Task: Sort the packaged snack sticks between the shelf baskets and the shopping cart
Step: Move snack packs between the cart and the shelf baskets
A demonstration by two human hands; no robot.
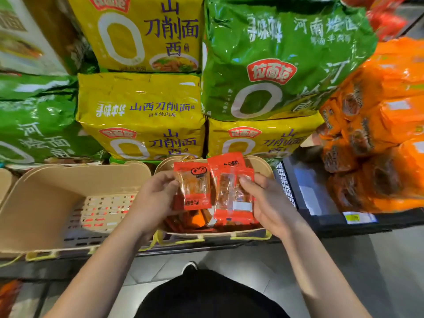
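Note:
My left hand (156,193) pinches a small red snack packet (192,185) with a clear window, held upright over a beige shelf basket (259,166). My right hand (263,198) grips a longer red snack packet (231,191), thumb pressed on its front. The two packets sit side by side, nearly touching. Below them, more red and orange snack packets (195,222) lie in that basket. A second beige basket (46,193) to the left shows its slotted floor. No shopping cart is in view.
Large yellow noodle bags (142,115) and green noodle bags (275,60) are stacked behind the baskets. Orange packs (376,134) pile up at the right above a black shelf edge (332,221). Grey floor and my dark clothing lie below.

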